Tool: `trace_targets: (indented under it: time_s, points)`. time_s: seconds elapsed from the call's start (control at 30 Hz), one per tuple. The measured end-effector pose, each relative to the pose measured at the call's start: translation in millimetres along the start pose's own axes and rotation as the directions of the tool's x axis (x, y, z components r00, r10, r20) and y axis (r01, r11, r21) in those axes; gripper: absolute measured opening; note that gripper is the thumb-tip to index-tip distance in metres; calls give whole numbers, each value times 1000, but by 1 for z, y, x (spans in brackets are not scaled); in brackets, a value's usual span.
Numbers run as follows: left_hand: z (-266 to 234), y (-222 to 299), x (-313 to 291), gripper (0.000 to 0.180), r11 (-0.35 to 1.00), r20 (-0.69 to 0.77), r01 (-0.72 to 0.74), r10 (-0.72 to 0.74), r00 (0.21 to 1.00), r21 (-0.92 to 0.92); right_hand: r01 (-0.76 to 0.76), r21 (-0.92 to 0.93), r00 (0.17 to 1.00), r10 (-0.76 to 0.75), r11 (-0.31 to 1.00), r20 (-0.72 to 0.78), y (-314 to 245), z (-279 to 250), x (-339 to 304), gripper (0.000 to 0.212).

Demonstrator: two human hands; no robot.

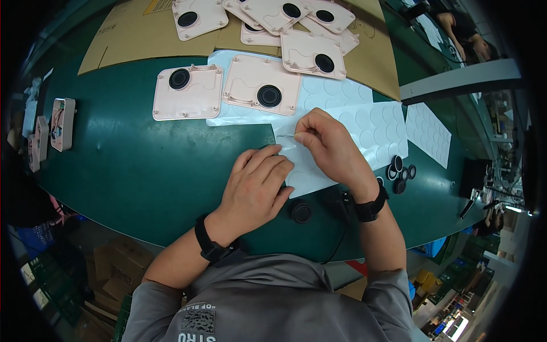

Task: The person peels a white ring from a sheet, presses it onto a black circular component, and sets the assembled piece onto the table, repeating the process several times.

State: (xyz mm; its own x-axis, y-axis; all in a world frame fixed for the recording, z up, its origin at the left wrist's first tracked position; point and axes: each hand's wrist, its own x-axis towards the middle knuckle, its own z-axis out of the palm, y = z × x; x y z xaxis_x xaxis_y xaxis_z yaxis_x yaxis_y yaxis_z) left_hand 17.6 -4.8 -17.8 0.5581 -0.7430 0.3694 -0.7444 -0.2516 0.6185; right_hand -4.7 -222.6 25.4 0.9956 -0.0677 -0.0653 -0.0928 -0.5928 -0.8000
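A white sheet of round die-cut stickers (364, 134) lies in front of me on the green table. My left hand (259, 185) rests flat on the sheet's left edge, fingers stretched out and holding nothing. Just above it, my right hand (327, 145) pinches thumb and forefinger on a thin, pale sticker (286, 136) at the sheet's left side; how far it is lifted is hard to see. Beyond the hands are pale pink plastic panels, each with a round black speaker; one panel (236, 82) lies partly on another sticker sheet. A black round part (301, 211) sits below the sheet.
Several black rings and round parts (400, 174) cluster right of my right wrist. More pink panels (276, 14) pile on cardboard (137, 34) at the back. Pink housings (62, 124) stand at the far left. Another sticker sheet (428, 134) lies right. A co-worker (464, 34) is at upper right.
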Motion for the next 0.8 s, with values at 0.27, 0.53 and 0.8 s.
trace_targets:
  time_s: [0.27, 0.53, 0.8]
  points:
    - [-2, 1, -1, 48, 1000, 9, -20, 20, 1000, 16, -184, 600, 974, 228, 779, 2, -24, -20, -76, 6]
    - [-16, 20, -24, 53, 868, 107, 183, -151, 983, -462, -336, 598, 922, 383, 728, 52, -14, 6, -138, 6]
    - [-8, 25, -35, 56, 938, 147, 83, -35, 988, -337, -361, 604, 901, 432, 711, 30, -10, 33, -144, 5]
